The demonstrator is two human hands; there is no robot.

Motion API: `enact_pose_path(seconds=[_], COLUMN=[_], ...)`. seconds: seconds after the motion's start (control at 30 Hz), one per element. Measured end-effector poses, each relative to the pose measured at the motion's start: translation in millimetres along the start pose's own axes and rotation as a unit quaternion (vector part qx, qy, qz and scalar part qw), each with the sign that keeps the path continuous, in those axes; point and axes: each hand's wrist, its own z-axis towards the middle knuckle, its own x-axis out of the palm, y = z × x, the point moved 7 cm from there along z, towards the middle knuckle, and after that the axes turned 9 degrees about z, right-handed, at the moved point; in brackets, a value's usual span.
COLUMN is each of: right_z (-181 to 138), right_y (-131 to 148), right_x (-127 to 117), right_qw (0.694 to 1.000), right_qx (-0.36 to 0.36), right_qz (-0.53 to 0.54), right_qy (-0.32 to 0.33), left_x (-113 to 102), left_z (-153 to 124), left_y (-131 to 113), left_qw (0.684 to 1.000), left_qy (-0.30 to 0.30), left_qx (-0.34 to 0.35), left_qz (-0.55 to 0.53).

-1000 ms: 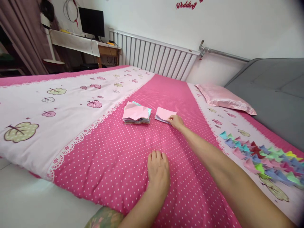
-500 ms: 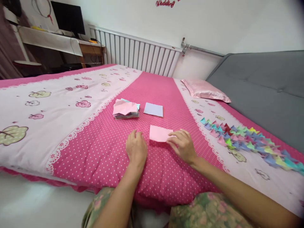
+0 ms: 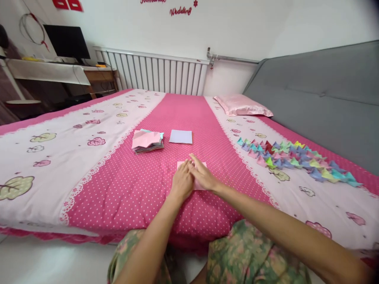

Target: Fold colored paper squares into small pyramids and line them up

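Observation:
A piece of pink paper (image 3: 200,185) lies on the dotted pink bedspread near the bed's front edge, mostly covered by my hands. My left hand (image 3: 182,180) rests on its left part, fingers stretched forward. My right hand (image 3: 203,176) lies against the left one with straight fingers, its fingertips overlapping the left fingers. Just beyond are a stack of folded coloured papers (image 3: 147,141), pink on top, and a flat pile of square sheets (image 3: 181,136) with a pale lilac one uppermost.
Rows of small folded paper shapes (image 3: 291,156) in many colours stand to the right on the bed. A pink pillow (image 3: 242,105) lies by the grey headboard (image 3: 319,86). A white radiator (image 3: 154,71) and a desk with a monitor (image 3: 67,44) are at the back.
My left hand has moved from beside the pink paper onto it. My right hand has left its pinch on the right edge and moved left, flat against the left hand. The view has tilted up.

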Motion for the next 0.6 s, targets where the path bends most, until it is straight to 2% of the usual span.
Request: enact_pose_path(seconds=[0.07, 0.13, 0.2, 0.27, 0.4, 0.6], right_z=[4, 4, 2, 0, -2, -2], right_y=[-14, -35, -50, -60, -72, -85], right_x=[28, 47, 56, 56, 39, 18], right_qw=[0.998, 0.994, 0.989, 0.983, 0.962, 0.932], right_qx=[-0.003, 0.016, 0.015, 0.019, 0.063, 0.091], right_qz=[0.001, -0.045, -0.099, -0.143, -0.235, -0.329], right_qy=[0.066, 0.097, 0.111, 0.116, 0.121, 0.119], left_x=[20, 36, 44, 46, 48, 49], left_z=[-4, -9, -14, -15, -10, -5], left_y=[-5, -5, -3, -1, 10, 41], left_qw=[0.998, 0.993, 0.99, 0.987, 0.981, 0.977], left_qy=[0.055, 0.104, 0.135, 0.155, 0.186, 0.188], left_qx=[0.034, 0.039, 0.031, 0.02, -0.012, -0.051], left_qz=[0.013, 0.028, 0.039, 0.045, 0.054, 0.082])
